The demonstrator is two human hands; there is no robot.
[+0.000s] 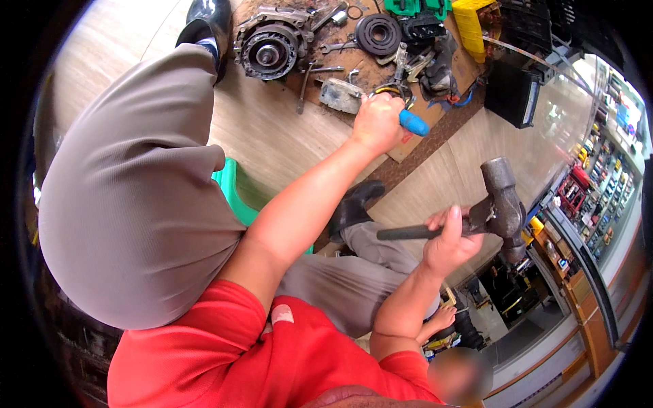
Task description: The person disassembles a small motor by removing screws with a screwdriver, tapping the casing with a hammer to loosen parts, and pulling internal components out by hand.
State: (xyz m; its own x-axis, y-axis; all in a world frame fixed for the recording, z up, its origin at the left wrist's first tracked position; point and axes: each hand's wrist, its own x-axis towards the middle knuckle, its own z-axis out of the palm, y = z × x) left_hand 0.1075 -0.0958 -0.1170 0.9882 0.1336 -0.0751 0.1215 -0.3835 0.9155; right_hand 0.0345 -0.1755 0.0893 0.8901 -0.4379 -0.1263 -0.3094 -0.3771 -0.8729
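My left hand (378, 124) is closed around a blue-handled tool (414, 123); its working end is hidden by my fingers. Just beyond that fist a yellow-and-black ring-shaped part (389, 90) shows in part. A worn silver metal block (341, 96) lies close to its left. In my right hand (451, 246) is a ball-peen hammer (501, 204), gripped on the handle near the head and held up off the floor. The hammer's dark handle (408, 233) points left, toward my leg.
On a stained brown board (381, 71) lie a round machine housing (269, 51), a black pulley (378, 34), a spanner (338, 47) and several loose parts. A green stool (235, 194) is under me. A black box (511, 94) stands right. Another person (459, 377) is at the lower right.
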